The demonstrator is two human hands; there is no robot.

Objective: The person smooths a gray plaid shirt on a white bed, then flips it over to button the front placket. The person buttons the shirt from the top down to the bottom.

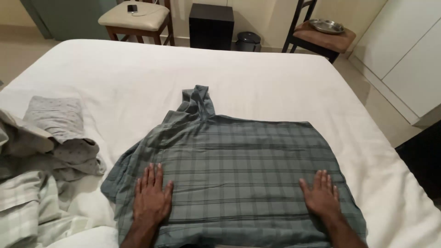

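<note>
A grey-green plaid shirt (239, 160) lies spread flat on a white bed (257, 78), one sleeve bunched up toward the far side. My left hand (150, 195) rests palm down on the shirt's near left part, fingers together and flat. Pressed flat on the near right part of the shirt is my right hand (321, 195). Neither hand grips the cloth.
A pile of grey and pale checked clothes (41, 156) lies at the bed's left. Beyond the bed stand a cushioned chair (135, 20) with a phone, a black cabinet (211, 25), a small bin (248, 41) and a stool (324, 36) bearing a metal plate. White cupboards (404, 55) line the right.
</note>
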